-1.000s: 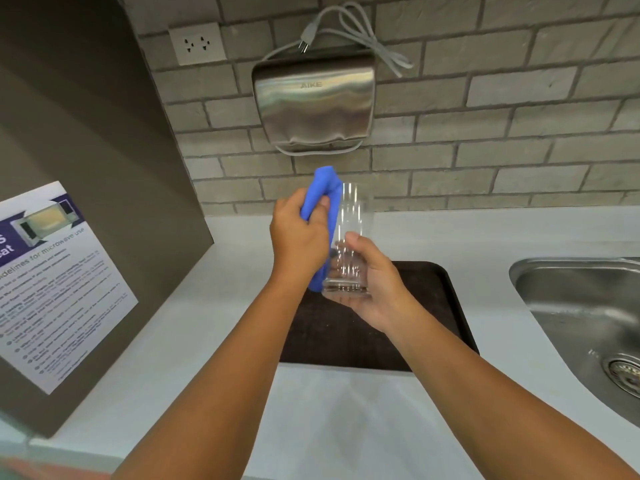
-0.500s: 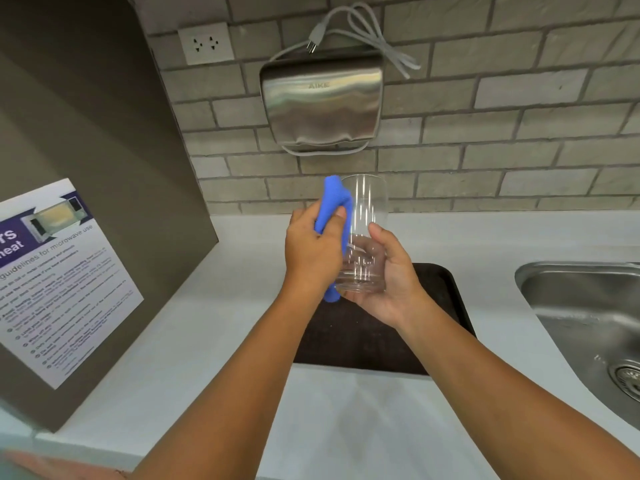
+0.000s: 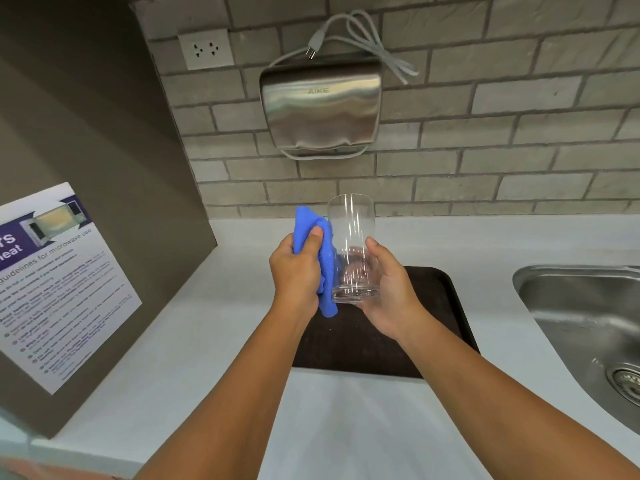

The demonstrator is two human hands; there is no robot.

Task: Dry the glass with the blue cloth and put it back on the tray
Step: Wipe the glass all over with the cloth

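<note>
A clear drinking glass stands upright in the air above the dark brown tray. My right hand grips its lower half from the right and behind. My left hand holds the folded blue cloth and presses it against the glass's left side. The cloth hangs a little below the glass's base. The tray lies flat on the white counter, partly hidden by my hands and forearms.
A steel sink is set into the counter at the right. On the brick wall hangs a steel hand dryer with a loose cord, beside a wall socket. A grey cabinet side with a microwave notice stands at the left.
Both hands have dropped slightly with the glass. The cloth has slid down the glass's left side, so more of the rim now shows above it.
</note>
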